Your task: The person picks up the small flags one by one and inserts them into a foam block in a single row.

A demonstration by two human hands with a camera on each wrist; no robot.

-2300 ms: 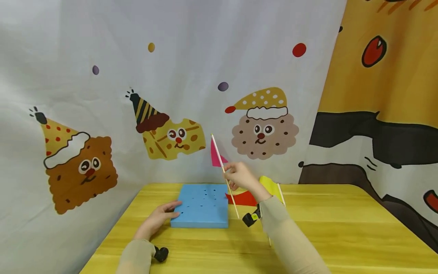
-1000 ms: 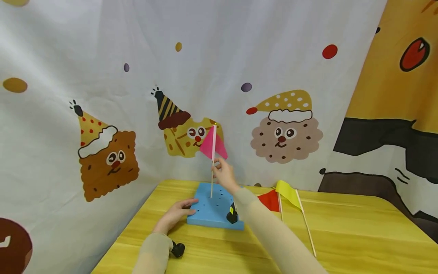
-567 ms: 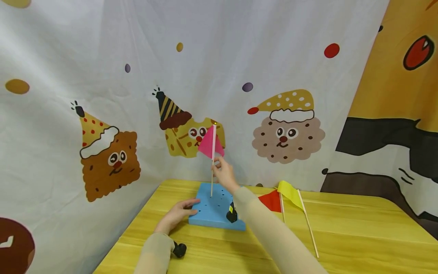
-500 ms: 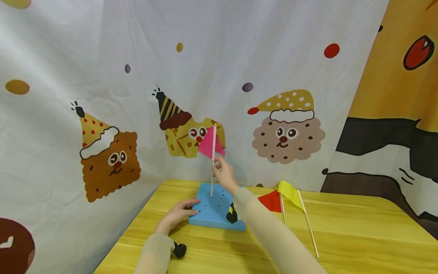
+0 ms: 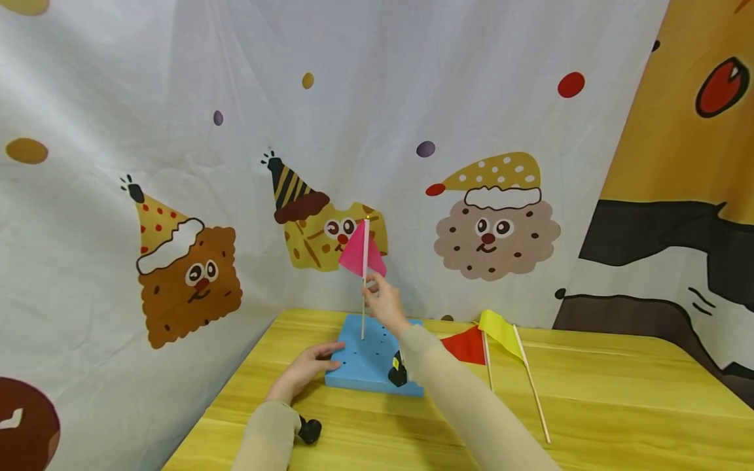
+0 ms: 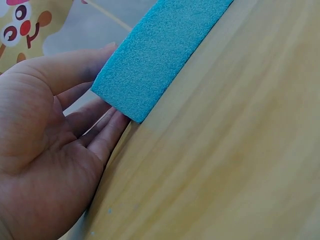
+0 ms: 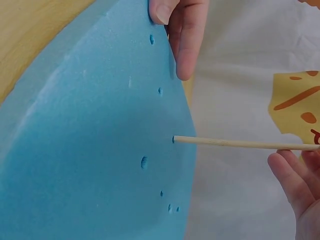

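Observation:
A blue foam block (image 5: 368, 364) with several holes lies on the yellow table (image 5: 595, 405). A pink flag (image 5: 357, 254) on a thin wooden stick (image 7: 240, 143) stands upright, its lower end in a hole near the block's far edge. My right hand (image 5: 370, 292) pinches the stick just below the pink cloth. My left hand (image 5: 306, 367) lies flat at the block's near left corner, fingers straight against the foam (image 6: 155, 55). In the right wrist view the stick enters the foam block (image 7: 90, 150) and the left hand's fingers (image 7: 182, 30) touch the block's edge.
A red flag (image 5: 465, 345) and a yellow flag (image 5: 501, 329) lie on the table right of the block, their sticks pointing toward me. A printed cartoon curtain (image 5: 177, 131) hangs close behind and to the left of the table.
The pink flag was held tilted in the air right of the block; it now stands upright in a hole. Over the last second the hands have hardly moved.

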